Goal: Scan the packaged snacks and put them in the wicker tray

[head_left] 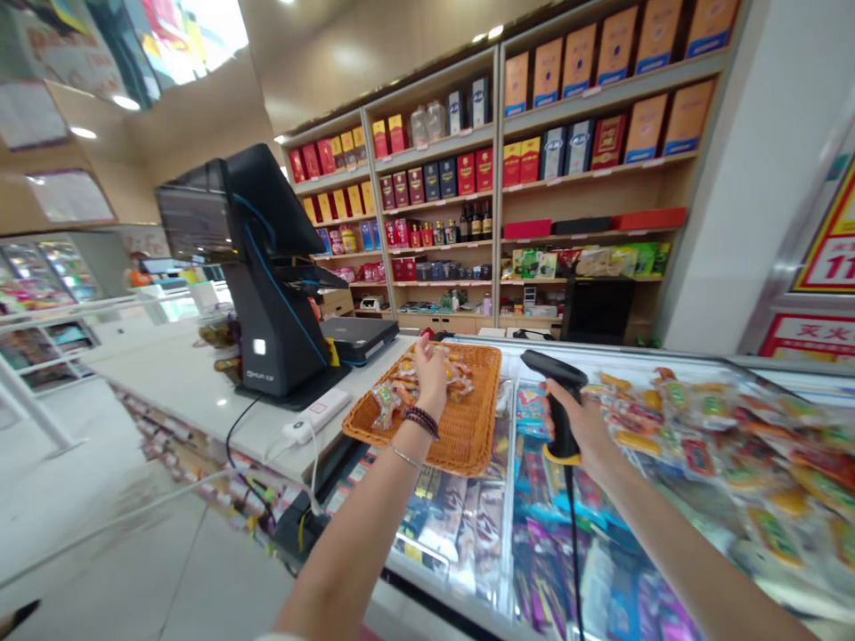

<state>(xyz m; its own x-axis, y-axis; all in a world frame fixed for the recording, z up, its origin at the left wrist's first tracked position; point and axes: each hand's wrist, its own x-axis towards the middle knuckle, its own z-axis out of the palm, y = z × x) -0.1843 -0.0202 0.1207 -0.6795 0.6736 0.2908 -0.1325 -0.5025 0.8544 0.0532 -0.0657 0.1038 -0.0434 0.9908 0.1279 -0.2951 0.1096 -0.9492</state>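
Note:
My left hand (431, 372), with a dark beaded bracelet and a thin bangle at the wrist, reaches over an orange wicker basket (476, 436). Small clear-wrapped snack packets (394, 396) lie in the basket around and beyond the hand. Its fingers are mostly turned away and blurred, so whether they grip a packet does not show. My right hand (581, 423) is wrapped round the handle of a black barcode scanner (561, 392) with a yellow base, held above a glass-topped freezer (511, 534). The scanner's head points left toward the basket, and its cable hangs down.
A black checkout terminal (280, 294) stands on the white counter (200, 401), near a white power strip (317, 417) with cables. More wrapped snacks (735, 445) are heaped on the freezer at right. Shelves of boxed goods (441, 178) line the back wall.

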